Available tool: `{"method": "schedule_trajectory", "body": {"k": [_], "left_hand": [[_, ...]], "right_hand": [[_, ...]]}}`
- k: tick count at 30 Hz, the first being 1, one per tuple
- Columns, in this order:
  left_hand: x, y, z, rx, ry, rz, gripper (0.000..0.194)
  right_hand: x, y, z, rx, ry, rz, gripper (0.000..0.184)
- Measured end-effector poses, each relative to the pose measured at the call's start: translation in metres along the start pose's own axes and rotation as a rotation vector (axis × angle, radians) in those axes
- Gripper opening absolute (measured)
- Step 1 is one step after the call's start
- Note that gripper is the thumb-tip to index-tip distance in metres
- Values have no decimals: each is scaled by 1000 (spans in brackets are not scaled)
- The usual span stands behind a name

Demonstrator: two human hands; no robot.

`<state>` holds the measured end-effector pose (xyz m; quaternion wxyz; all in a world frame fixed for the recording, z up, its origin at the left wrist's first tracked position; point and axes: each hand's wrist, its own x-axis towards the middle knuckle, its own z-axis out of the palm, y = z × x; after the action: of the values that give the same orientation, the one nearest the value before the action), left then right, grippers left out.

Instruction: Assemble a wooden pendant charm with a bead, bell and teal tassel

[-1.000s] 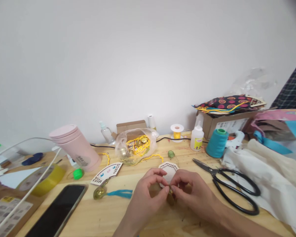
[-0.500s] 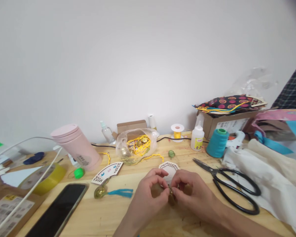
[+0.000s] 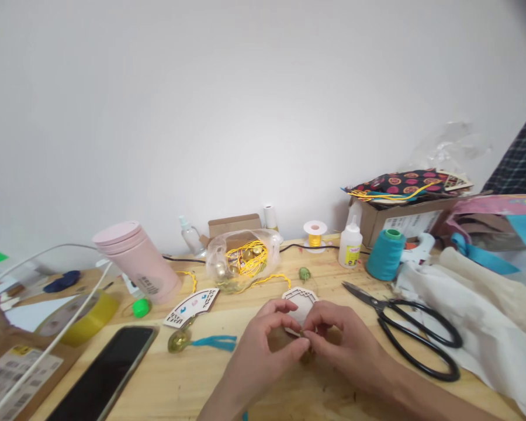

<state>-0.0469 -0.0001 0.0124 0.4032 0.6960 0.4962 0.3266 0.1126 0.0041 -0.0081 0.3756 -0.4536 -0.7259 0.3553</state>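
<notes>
My left hand (image 3: 267,345) and my right hand (image 3: 350,342) meet above the table, thumbs and forefingers pinched close together. Between and under the fingertips shows a small gold-coloured piece (image 3: 307,356), mostly hidden and blurred. Just behind the fingers lies a pale wooden pendant (image 3: 301,303) with a cut-out lattice edge, its lower part covered by my hands. A twisted yellow cord (image 3: 269,278) runs from its top. To the left rests a fan-shaped wooden pendant (image 3: 191,307) joined to a gold bell (image 3: 178,341) and a blue tassel (image 3: 214,342).
Black-handled scissors (image 3: 403,327) lie right of my hands, beside white cloth (image 3: 477,327). Behind stand a glue bottle (image 3: 350,245), teal thread cone (image 3: 386,255), yellow thread spool (image 3: 315,237) and bag of bells (image 3: 245,257). Left are a phone (image 3: 105,374), tape roll (image 3: 90,318) and pink tumbler (image 3: 138,257).
My fingertips have shifted slightly over the gold-coloured piece, and the left thumb reaches a little farther right. The things on the table lie as before.
</notes>
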Motion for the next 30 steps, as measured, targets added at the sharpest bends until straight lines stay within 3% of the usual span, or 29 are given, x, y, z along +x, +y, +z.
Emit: {"method": "schedule_trajectory", "body": {"k": [10,21,30], "left_hand": [[2,1,-5,55,-49,14,18],[-3,6,-4,215,28,106,15],[-2,2,0,-59,-7,-21,12]], "right_hand": [[1,0,-3,-103,-10,-124,14],[1,4,2,-105,26,-109,11],[1,-3,-2,34,21,-46,10]]}}
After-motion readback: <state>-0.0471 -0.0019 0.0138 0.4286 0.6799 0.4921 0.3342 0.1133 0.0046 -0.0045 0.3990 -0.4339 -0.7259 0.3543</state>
